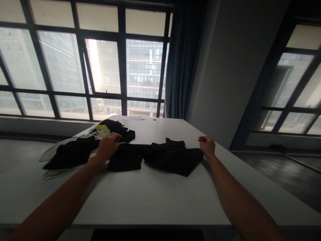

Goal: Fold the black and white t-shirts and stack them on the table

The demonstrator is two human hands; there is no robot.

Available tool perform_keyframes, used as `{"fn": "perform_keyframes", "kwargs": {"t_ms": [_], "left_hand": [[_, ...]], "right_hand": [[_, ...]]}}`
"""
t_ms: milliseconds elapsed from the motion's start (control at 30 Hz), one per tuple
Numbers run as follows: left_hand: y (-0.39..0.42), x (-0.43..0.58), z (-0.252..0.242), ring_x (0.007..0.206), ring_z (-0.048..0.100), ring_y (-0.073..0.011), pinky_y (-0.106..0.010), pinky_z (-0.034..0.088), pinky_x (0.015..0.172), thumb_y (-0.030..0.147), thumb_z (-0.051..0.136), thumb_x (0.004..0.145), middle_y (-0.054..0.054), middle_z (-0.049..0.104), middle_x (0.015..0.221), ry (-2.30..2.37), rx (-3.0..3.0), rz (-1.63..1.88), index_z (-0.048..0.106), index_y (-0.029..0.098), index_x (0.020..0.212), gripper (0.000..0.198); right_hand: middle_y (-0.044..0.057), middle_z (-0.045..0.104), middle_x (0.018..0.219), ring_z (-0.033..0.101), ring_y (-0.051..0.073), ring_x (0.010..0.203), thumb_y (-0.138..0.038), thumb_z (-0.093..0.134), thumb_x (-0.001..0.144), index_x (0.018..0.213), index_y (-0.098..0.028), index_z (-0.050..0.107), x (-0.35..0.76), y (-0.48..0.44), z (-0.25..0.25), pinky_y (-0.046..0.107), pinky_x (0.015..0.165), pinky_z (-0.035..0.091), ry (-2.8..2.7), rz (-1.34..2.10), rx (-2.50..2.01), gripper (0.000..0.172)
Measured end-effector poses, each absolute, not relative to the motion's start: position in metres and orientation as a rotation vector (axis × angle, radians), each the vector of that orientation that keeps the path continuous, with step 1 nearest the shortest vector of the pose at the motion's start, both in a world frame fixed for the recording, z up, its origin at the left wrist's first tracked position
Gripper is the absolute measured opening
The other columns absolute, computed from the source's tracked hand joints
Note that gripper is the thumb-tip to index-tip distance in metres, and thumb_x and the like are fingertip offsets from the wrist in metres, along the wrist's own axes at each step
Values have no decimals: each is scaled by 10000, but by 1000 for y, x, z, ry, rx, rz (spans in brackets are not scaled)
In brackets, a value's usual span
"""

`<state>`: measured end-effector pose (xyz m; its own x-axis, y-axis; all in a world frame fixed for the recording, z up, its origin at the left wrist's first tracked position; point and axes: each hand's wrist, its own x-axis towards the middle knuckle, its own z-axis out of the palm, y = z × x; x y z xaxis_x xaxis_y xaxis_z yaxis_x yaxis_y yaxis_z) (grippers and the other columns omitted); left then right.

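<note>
Head view — one black garment (173,159) on the table (150,197), between left hand (108,145) and right hand (207,146).
Hands well apart, one by each end of the garment, a placing that probably keeps it spread sideways; fingers of both curled narrow, the right at a corner, but whether either pinches fabric cannot be told. Garment lies rumpled. Count: two hands, one garment between them, one clothes heap (72,152) beside the left hand, showing black, white and yellow — pieces overlap, number uncertain. The heap's place at the side presumably leaves working room.
</note>
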<state>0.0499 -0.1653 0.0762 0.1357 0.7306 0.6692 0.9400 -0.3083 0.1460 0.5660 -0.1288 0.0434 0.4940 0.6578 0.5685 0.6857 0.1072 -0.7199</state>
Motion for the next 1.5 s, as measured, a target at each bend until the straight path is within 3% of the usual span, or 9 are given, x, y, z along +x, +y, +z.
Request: {"fn": "perform_keyframes", "kwargs": {"t_ms": [200, 300, 533, 700, 833, 967, 1100, 1267, 1500], "left_hand": [[-188, 122, 39, 1158, 597, -308, -446, 470, 958, 435, 542, 894, -116, 655, 1272, -1351, -2709, -642, 627, 213, 1256, 433], [-181, 119, 23, 1227, 563, -303, -444, 475, 963, 331, 491, 905, -92, 613, 1355, -1327, -2867, -490, 689, 251, 1168, 339], [-148, 58, 37, 790, 683, -219, -358, 528, 836, 135, 472, 648, -36, 739, 798, -1453, -3073, -703, 722, 241, 736, 286], [-137, 35, 38, 655, 645, -217, -337, 516, 691, 148, 454, 617, -32, 680, 663, -1707, -2829, -684, 681, 228, 691, 252], [-130, 28, 32, 796, 687, -238, -331, 512, 765, 237, 471, 747, -65, 743, 845, -1862, -2524, -759, 713, 225, 873, 273], [-124, 20, 26, 1062, 655, -297, -390, 469, 949, 465, 560, 796, -140, 717, 1158, -1938, -2449, -670, 695, 198, 1098, 425], [-136, 31, 35, 1263, 521, -373, -537, 322, 1085, 442, 621, 786, -164, 609, 1346, -1875, -2274, -527, 696, 195, 1129, 429], [-167, 86, 40, 1105, 628, -308, -443, 437, 968, 459, 460, 929, -114, 684, 1192, -1709, -2446, -577, 675, 227, 1175, 400], [-168, 107, 13, 1325, 484, -325, -507, 311, 1110, 496, 605, 844, -122, 478, 1498, -1524, -2771, -493, 451, 277, 1442, 655]], "right_hand": [[74, 729, 1114, 661, 219, 1048, -261, 569, 809, 1050, -200, 731, 502, -137, 40, 374, 1002, 474, -1887, 205, -1484, 296], [95, 644, 1310, 586, 241, 1215, -313, 613, 838, 1175, -188, 700, 497, -130, 20, 384, 1078, 415, -2085, 329, -1563, 369], [162, 730, 1059, 672, 308, 1052, -442, 463, 956, 964, -160, 747, 553, -115, 7, 442, 946, 487, -1776, 271, -2097, 401], [160, 720, 1083, 662, 323, 1067, -499, 597, 862, 1035, -174, 743, 556, -115, 11, 439, 936, 489, -1768, 212, -2094, 395], [141, 673, 1210, 635, 328, 1109, -402, 853, 584, 1078, -209, 745, 544, -119, 16, 423, 967, 487, -2054, 300, -1880, 541], [149, 698, 1117, 664, 355, 1021, -466, 920, 427, 1020, -206, 762, 534, -130, 32, 466, 907, 517, -2067, 416, -2038, 667], [126, 711, 1115, 660, 329, 1042, -498, 806, 670, 1041, -218, 758, 516, -141, 44, 474, 957, 488, -2158, 333, -1828, 468], [73, 562, 1412, 521, 277, 1297, -396, 752, 762, 1237, -260, 682, 490, -139, 26, 423, 1124, 372, -2294, 502, -1414, 499], [166, 496, 1460, 455, 325, 1351, -612, 596, 838, 1316, -191, 624, 520, -107, -4, 475, 1120, 347, -2046, 230, -1977, 637]]}}
